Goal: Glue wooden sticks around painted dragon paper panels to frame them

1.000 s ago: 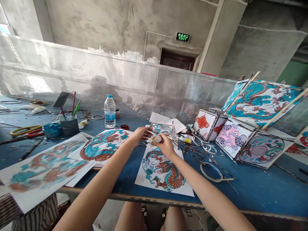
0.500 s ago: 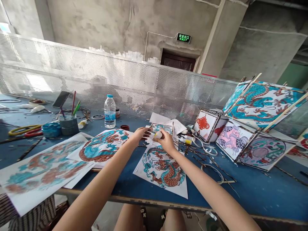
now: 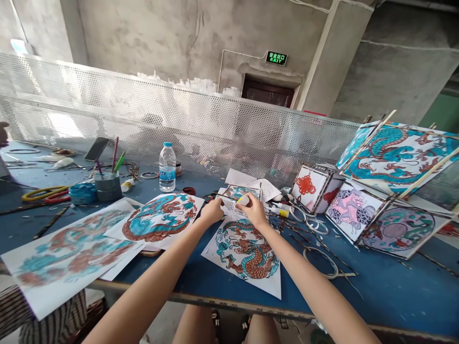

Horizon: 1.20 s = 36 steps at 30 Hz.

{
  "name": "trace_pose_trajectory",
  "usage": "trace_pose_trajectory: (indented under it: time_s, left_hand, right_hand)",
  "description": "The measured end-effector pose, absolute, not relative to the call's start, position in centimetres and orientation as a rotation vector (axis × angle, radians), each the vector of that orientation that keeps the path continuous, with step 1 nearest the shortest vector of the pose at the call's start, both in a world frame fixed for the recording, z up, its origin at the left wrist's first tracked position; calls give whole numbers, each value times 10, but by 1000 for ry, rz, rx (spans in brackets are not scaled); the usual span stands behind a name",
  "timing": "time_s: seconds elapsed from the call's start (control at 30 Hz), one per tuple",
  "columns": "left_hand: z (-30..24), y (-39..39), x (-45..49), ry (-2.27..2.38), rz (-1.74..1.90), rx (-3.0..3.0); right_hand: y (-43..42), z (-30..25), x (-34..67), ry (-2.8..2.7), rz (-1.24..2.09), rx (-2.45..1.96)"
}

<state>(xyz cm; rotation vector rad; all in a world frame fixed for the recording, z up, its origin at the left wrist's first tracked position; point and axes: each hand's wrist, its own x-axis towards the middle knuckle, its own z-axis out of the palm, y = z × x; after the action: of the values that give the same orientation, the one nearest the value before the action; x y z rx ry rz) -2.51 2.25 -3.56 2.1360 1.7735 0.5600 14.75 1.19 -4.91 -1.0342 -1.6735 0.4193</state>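
Observation:
My right hand (image 3: pixel 251 209) is closed around a small white-and-yellow glue bottle (image 3: pixel 242 200), held over a small stick-framed piece with a dragon picture (image 3: pixel 241 192). At the left side of that piece, my left hand (image 3: pixel 214 210) is closed, its fingertips turned away; whatever they grip is hidden. Below both hands lies a sheet with a brown and blue dragon (image 3: pixel 251 251), its top partly under the framed piece. To the left rests another sheet with a round dragon picture (image 3: pixel 163 217).
A water bottle (image 3: pixel 167 167) and a brush pot (image 3: pixel 108 186) stand at the back left. Paper lanterns (image 3: pixel 353 210) crowd the right side. White rings (image 3: pixel 321 263), twigs and a second glue bottle (image 3: pixel 278 210) lie between. A perforated metal screen (image 3: pixel 201 126) runs behind the table.
My left hand has gone from spread fingers to a closed grip at the framed piece's left side. The glue bottle in my right hand has turned, showing its yellow part.

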Motion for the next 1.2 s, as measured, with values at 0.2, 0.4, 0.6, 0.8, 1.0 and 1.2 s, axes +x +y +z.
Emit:
trace_pose_trajectory:
  time_s: [0.2,0.4,0.6,0.8,1.0,1.2]
  left_hand:
    - [-35,23,-24,1766,484,2172]
    - [-34,21,-22,1763,490,2181]
    - [-37,18,-20,1765,500,2202]
    - [-37,21,-21,1738,499,2190]
    - [-34,24,-23,1733,508,2168]
    - [-36,23,-24,1776,520,2218]
  right_hand:
    - [14,-48,146,-1656,417,-1069]
    - [11,-46,143,-1688,405,-1093]
    - [2,-43,138,-1720,524,-1074]
    - [5,-39,146,-1535,646,-1006]
    - [5,-17,181,-1274,647,-927]
    - [-2,2,217,-1307,615,-1012]
